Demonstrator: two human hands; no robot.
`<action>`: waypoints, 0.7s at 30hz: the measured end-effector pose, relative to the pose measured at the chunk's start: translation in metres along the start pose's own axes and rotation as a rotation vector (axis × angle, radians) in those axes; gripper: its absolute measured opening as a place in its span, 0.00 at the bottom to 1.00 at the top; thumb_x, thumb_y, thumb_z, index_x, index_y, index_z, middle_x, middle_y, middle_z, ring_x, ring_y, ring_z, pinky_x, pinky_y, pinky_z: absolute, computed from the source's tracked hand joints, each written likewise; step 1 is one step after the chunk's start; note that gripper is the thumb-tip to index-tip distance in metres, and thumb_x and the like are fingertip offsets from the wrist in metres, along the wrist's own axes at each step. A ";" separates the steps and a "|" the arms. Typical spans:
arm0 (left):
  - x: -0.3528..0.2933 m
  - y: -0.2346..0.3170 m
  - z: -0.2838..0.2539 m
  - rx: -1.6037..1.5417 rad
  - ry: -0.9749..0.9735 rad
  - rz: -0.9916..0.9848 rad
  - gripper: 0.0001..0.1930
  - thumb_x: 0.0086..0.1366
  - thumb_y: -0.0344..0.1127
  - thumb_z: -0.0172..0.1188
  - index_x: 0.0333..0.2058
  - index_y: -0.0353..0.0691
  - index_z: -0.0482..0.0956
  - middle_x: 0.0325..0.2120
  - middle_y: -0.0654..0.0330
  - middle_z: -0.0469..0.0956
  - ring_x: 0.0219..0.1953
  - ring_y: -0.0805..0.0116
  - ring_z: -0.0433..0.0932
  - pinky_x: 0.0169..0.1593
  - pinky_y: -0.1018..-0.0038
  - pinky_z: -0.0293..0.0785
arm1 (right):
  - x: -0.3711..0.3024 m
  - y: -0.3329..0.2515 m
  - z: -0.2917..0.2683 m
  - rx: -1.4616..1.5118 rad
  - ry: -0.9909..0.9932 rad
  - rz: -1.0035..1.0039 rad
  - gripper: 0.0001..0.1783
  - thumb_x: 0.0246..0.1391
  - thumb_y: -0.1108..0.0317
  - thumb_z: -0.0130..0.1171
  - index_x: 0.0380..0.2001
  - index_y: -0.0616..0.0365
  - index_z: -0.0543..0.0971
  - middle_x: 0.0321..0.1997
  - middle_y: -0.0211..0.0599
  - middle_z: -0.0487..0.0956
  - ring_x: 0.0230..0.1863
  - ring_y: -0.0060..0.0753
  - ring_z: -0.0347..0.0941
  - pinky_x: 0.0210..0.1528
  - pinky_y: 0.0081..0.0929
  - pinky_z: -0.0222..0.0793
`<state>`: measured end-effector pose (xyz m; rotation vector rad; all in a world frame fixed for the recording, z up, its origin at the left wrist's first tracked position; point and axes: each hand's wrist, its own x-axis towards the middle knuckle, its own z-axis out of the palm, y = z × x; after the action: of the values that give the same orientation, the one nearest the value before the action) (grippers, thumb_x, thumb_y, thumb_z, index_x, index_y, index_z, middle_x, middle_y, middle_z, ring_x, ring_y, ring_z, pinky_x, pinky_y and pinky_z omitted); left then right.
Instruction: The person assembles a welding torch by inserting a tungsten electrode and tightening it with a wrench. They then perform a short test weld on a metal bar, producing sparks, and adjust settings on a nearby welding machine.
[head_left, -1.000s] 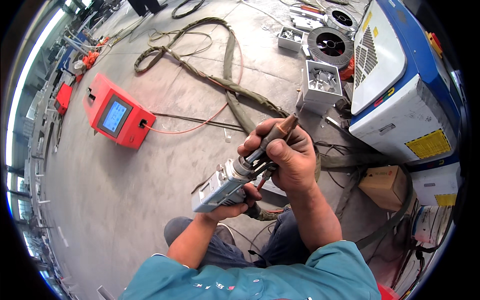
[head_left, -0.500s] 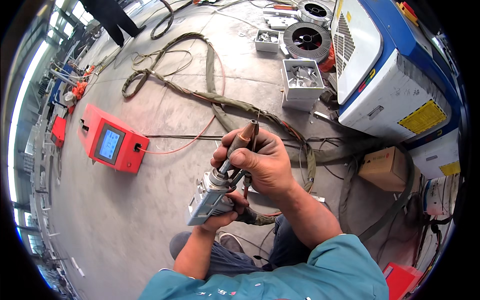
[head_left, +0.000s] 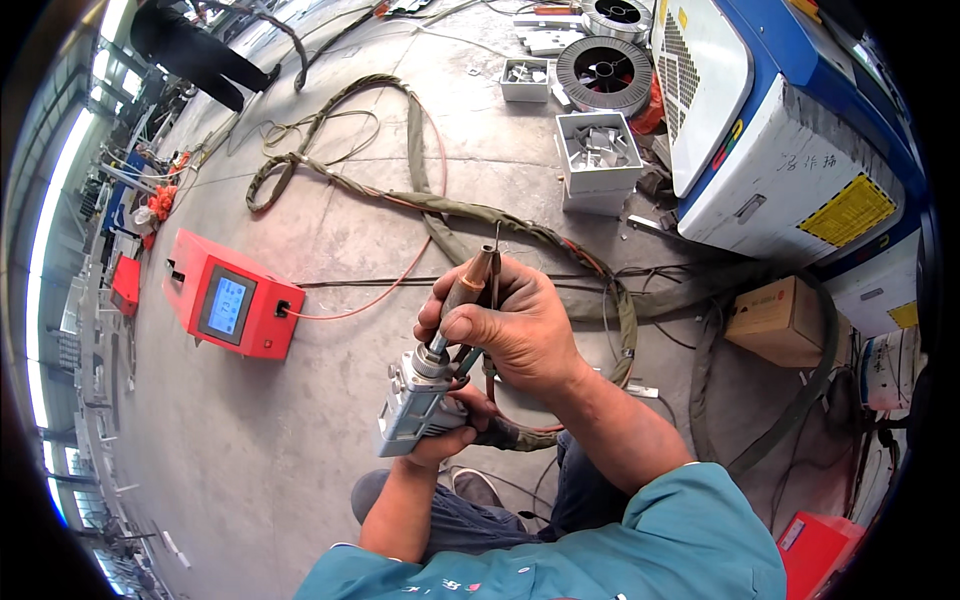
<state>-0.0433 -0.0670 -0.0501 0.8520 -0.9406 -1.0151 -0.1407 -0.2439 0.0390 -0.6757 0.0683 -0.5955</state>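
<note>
A handheld laser welding gun (head_left: 408, 408) with a silver body points up and away from me. My left hand (head_left: 450, 440) is wrapped round its handle, the fingers partly hidden behind the body. Higher up, my right hand (head_left: 520, 325) closes round the gun's neck near the copper nozzle (head_left: 478, 268), thumb pressed against the tube. A thin wire tip (head_left: 497, 240) sticks up beside the nozzle from a slim guide close to my right fingers. Below the handle, a sleeved cable (head_left: 515, 436) leads off to the right.
A red box with a screen (head_left: 228, 303) stands on the floor at left. Sleeved hoses (head_left: 420, 200) loop ahead. At right are bins of metal pieces (head_left: 600, 150), wire spools (head_left: 605, 75), a white and blue machine (head_left: 775, 190) and a carton (head_left: 775, 320). Another person's legs (head_left: 205, 60) show far left.
The gun has tilted slightly more upright, and my right hand has shifted a little left along with it. Both hands keep their hold. The person far off has moved slightly left in view.
</note>
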 end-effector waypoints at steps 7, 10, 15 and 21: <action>-0.002 0.000 -0.002 0.004 0.030 -0.008 0.34 0.54 0.25 0.68 0.61 0.38 0.69 0.39 0.49 0.83 0.35 0.66 0.79 0.42 0.70 0.77 | -0.003 0.004 0.014 -0.177 0.039 -0.090 0.23 0.56 0.70 0.71 0.52 0.63 0.75 0.42 0.38 0.83 0.44 0.29 0.81 0.50 0.30 0.78; -0.007 -0.001 -0.005 -0.049 0.062 -0.088 0.33 0.52 0.25 0.68 0.58 0.37 0.70 0.38 0.51 0.82 0.35 0.66 0.79 0.42 0.70 0.77 | -0.008 -0.001 0.024 -0.377 0.108 -0.114 0.24 0.58 0.69 0.70 0.55 0.64 0.74 0.42 0.36 0.83 0.44 0.22 0.79 0.48 0.24 0.77; -0.012 -0.003 -0.002 -0.092 0.141 -0.115 0.27 0.49 0.25 0.68 0.50 0.36 0.74 0.34 0.57 0.80 0.35 0.66 0.80 0.43 0.71 0.77 | -0.010 0.001 0.023 -0.641 0.138 -0.231 0.20 0.58 0.71 0.69 0.51 0.64 0.75 0.31 0.27 0.81 0.31 0.12 0.75 0.33 0.18 0.73; -0.013 -0.002 -0.004 -0.072 0.176 -0.100 0.22 0.49 0.28 0.70 0.45 0.36 0.75 0.32 0.57 0.79 0.34 0.66 0.79 0.42 0.72 0.76 | -0.007 0.002 0.023 -0.658 0.077 -0.285 0.18 0.61 0.69 0.67 0.49 0.66 0.75 0.29 0.28 0.80 0.38 0.16 0.77 0.40 0.20 0.73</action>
<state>-0.0434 -0.0542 -0.0561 0.9194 -0.7147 -1.0353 -0.1401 -0.2259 0.0551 -1.3146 0.2494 -0.8847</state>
